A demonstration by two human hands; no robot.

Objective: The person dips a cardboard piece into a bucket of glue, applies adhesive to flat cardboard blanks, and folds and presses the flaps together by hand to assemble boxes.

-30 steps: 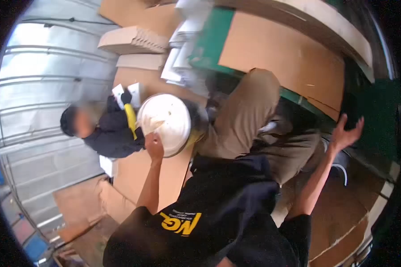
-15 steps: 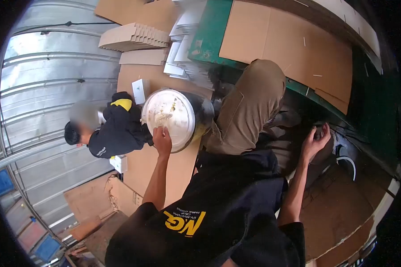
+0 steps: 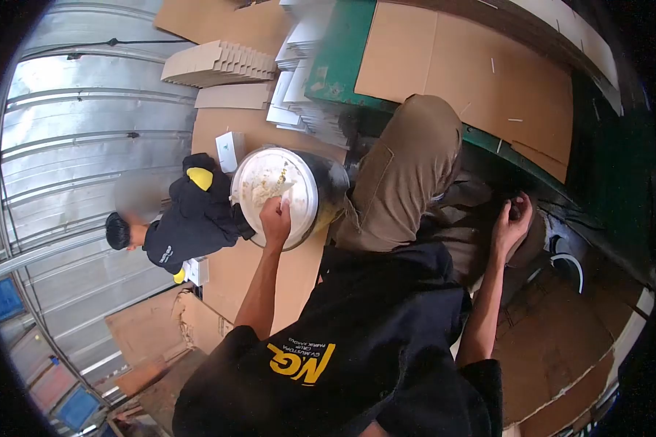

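My left hand (image 3: 275,221) is over the round white lid (image 3: 248,178) of a dark drum, its thumb and fingers pinched together. A small pale piece shows at the fingertips, too small to name. Beside them, crumbly whitish paste (image 3: 264,192) with yellowish bits lies on the lid. My right hand (image 3: 514,224) is held beside my bent leg, far from the lid. Its fingers are loosely curled, with the thumb apart and a dark gap between; no held object can be made out.
Another person (image 3: 193,218) in black bends at the left, near a small white box (image 3: 230,151). Behind stand folded cardboard pieces (image 3: 215,64) and stacked white sheets (image 3: 288,98). Flat cardboard (image 3: 463,54) lies on a green surface. An open cardboard box (image 3: 149,324) is at lower left.
My left hand has moved slightly right and toward the far side of the lid. My right hand has shifted a little, its fingers more upright. The other person's head has moved slightly.
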